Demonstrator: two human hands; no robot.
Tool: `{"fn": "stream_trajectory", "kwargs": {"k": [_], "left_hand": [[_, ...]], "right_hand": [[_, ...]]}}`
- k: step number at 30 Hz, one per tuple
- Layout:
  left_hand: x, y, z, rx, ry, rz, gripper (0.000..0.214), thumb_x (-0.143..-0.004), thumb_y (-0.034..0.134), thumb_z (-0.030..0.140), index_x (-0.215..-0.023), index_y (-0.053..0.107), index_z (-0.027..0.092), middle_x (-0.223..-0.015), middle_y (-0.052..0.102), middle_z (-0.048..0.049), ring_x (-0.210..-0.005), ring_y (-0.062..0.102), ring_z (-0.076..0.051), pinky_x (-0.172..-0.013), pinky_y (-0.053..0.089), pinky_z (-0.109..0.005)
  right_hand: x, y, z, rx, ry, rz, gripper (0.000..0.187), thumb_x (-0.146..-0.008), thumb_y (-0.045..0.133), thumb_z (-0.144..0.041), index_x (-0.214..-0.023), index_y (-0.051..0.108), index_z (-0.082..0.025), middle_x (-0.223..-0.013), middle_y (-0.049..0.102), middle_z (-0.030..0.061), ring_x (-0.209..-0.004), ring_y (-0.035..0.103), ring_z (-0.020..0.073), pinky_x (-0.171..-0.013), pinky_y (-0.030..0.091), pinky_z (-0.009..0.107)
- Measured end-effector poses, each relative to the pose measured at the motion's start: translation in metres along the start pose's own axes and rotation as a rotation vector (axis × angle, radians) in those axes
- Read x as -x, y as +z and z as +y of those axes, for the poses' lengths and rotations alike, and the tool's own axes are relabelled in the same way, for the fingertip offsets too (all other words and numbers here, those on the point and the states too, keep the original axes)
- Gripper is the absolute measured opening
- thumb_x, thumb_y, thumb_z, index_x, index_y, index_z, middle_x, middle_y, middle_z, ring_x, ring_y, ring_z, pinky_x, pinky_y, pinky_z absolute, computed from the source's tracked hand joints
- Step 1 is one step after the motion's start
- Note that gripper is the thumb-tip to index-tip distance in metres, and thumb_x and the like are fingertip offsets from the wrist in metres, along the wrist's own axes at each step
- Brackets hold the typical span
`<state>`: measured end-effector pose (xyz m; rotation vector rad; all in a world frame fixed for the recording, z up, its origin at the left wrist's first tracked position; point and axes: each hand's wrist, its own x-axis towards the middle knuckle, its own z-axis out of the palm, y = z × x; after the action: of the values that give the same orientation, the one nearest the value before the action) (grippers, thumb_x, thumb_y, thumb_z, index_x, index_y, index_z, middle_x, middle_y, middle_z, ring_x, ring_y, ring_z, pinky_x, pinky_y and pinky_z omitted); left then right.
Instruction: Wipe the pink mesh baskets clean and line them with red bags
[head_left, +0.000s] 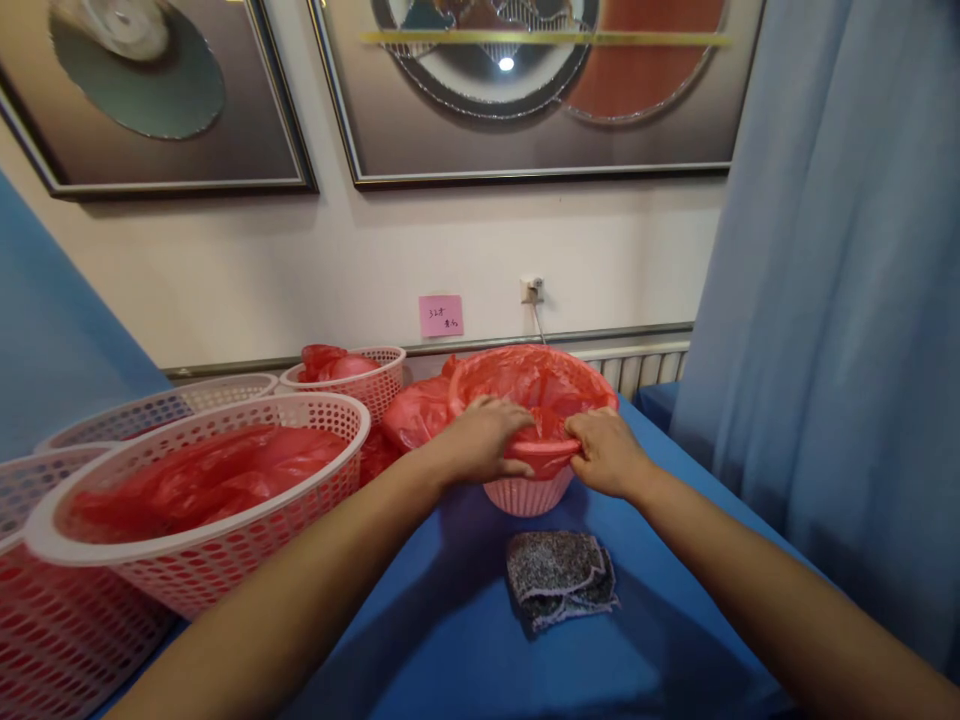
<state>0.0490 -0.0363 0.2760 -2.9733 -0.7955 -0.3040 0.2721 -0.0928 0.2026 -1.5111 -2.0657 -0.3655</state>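
The pink wastebasket [529, 497] on the blue-covered tabletop [420, 640] is probably best steadied by the half-open left hand [487, 440] at its rim, the right hand [606, 452] pinching the red plastic liner [517, 375] gently to avoid tearing.

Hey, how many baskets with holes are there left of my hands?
4 visible: the large front basket, the left-edge basket, the basket behind those two, and the basket farther right, near the wall. More may be hidden.
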Motion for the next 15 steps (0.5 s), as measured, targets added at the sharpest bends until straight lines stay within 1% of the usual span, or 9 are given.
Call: {"fn": "stream_trajectory", "kwargs": {"k": [1,2,3,5,8,11,13,15], "left_hand": [[0.006,0.003,-0.007,-0.018,0.010,0.132,0.063,-0.073,0.086,0.041,-0.130,0.066,0.024,-0.141,0.064,-0.0143,-0.133,0.054,-0.037,-0.114,0.035,-0.053],[0.012,0.007,-0.015,-0.036,-0.001,0.232,0.064,-0.077,0.083,0.037,-0.136,0.061,0.024,-0.148,0.058,-0.0146,-0.140,0.048,-0.037,-0.117,0.032,-0.055],[0.017,0.012,-0.022,-0.048,-0.017,0.293,0.060,-0.081,0.079,0.032,-0.137,0.059,0.023,-0.148,0.057,-0.0146,-0.141,0.046,-0.036,-0.117,0.032,-0.056],[0.022,0.023,-0.034,-0.054,-0.038,0.366,0.044,-0.088,0.067,0.022,-0.132,0.061,0.021,-0.139,0.063,-0.0141,-0.135,0.052,-0.032,-0.115,0.036,-0.054],[0.028,0.038,-0.043,-0.052,-0.040,0.429,0.029,-0.090,0.059,0.014,-0.118,0.067,0.018,-0.124,0.070,-0.0129,-0.122,0.060,-0.029,-0.109,0.043,-0.051],[0.041,0.048,-0.044,-0.057,-0.017,0.477,0.022,-0.090,0.058,0.014,-0.109,0.067,0.019,-0.115,0.072,-0.0109,-0.114,0.063,-0.027,-0.105,0.046,-0.050],[0.055,0.055,-0.043,-0.071,-0.010,0.551,0.020,-0.091,0.055,0.013,-0.107,0.066,0.020,-0.111,0.073,-0.0098,-0.113,0.064,-0.027,-0.105,0.046,-0.050],[0.069,0.065,-0.041,-0.085,-0.004,0.634,0.025,-0.090,0.053,0.009,-0.109,0.065,0.021,-0.111,0.072,-0.0092,-0.116,0.063,-0.027,-0.108,0.045,-0.051]], "right_hand": [[0.001,0.002,0.004,-0.004,0.009,0.025,0.004,-0.072,0.055,-0.017,-0.072,0.054,-0.020,-0.071,0.065,0.0033,-0.071,0.055,0.0192,-0.070,0.027,0.034],[0.002,0.004,0.007,-0.008,0.020,0.055,0.003,-0.073,0.054,-0.017,-0.072,0.053,-0.020,-0.072,0.064,0.0035,-0.072,0.055,0.0195,-0.070,0.028,0.034],[0.003,0.007,0.010,-0.013,0.029,0.085,0.003,-0.073,0.053,-0.017,-0.073,0.053,-0.020,-0.072,0.063,0.0037,-0.072,0.055,0.0196,-0.071,0.028,0.034],[0.001,0.010,0.013,-0.021,0.025,0.122,0.003,-0.073,0.053,-0.017,-0.073,0.052,-0.020,-0.073,0.062,0.0038,-0.073,0.055,0.0200,-0.071,0.029,0.034],[-0.001,0.011,0.008,-0.007,-0.048,0.128,0.005,-0.071,0.053,-0.017,-0.074,0.052,-0.020,-0.074,0.062,0.0037,-0.073,0.053,0.0205,-0.072,0.029,0.034],[0.004,0.012,-0.007,0.025,-0.138,0.159,0.009,-0.070,0.055,-0.015,-0.076,0.053,-0.020,-0.074,0.061,0.0038,-0.072,0.051,0.0208,-0.072,0.029,0.036],[0.014,0.014,-0.019,0.026,-0.195,0.212,0.010,-0.071,0.055,-0.014,-0.079,0.055,-0.020,-0.076,0.061,0.0045,-0.075,0.051,0.0217,-0.075,0.031,0.037],[0.025,0.017,-0.028,-0.007,-0.244,0.274,0.015,-0.072,0.055,-0.012,-0.085,0.057,-0.019,-0.084,0.064,0.0062,-0.082,0.053,0.0232,-0.080,0.034,0.038]]}}
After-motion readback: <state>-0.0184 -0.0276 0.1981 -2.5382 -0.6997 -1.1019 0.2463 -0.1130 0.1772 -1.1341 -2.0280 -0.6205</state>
